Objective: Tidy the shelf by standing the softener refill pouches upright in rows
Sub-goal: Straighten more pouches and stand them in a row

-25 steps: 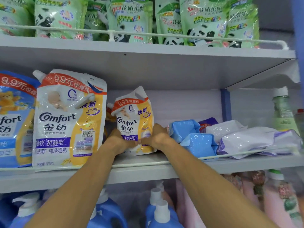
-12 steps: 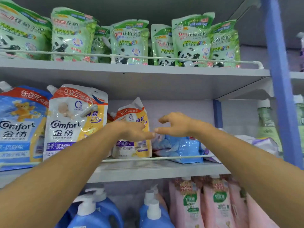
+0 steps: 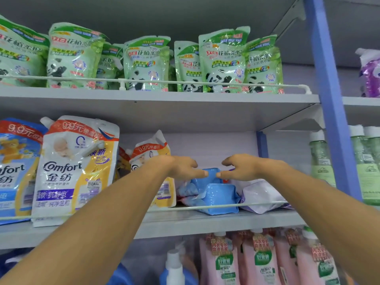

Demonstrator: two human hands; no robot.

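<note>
On the middle shelf [image 3: 205, 223] a yellow-and-white Comfort pouch [image 3: 74, 171] stands upright at the front, with a smaller yellow one [image 3: 150, 149] standing behind my left arm. Right of them lie blue pouches [image 3: 218, 196] flat in a heap, with white-lilac pouches [image 3: 261, 194] lying beside them. My left hand [image 3: 183, 167] and my right hand [image 3: 240, 167] hover just above the blue heap, fingers spread, index fingertips nearly meeting. Neither hand holds anything.
A blue Comfort pouch [image 3: 14, 171] stands at the far left. Green panda pouches [image 3: 222, 60] line the top shelf behind a white rail [image 3: 185, 83]. Pink pouches [image 3: 259, 262] and pump bottles [image 3: 174, 268] sit below. A blue upright post [image 3: 331, 99] and green bottles [image 3: 322, 159] stand on the right.
Both hands have let go of the small yellow pouch, which now stands upright, and have moved right to hover over the flat blue pouches. The view has tilted up.
</note>
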